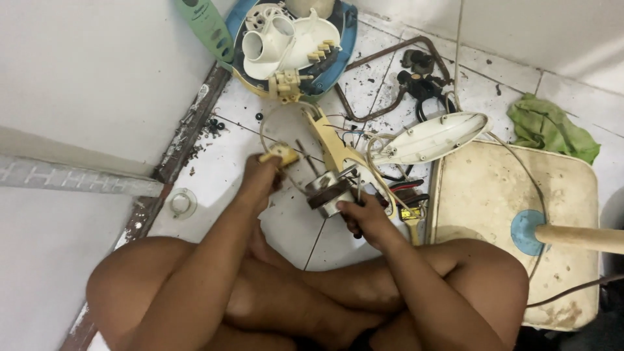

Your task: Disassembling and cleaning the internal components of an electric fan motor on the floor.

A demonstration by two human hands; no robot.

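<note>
Head view: your right hand (364, 218) grips small motor (328, 192) above tiled floor (214, 175); left hand (263, 172) pinches yellow switch block (279, 155). Keep motor steady, wires (292, 175) slack, untangled.

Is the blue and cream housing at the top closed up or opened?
Opened. The blue and cream housing lies cover-off on the tiled floor, its white inner parts exposed.
</note>
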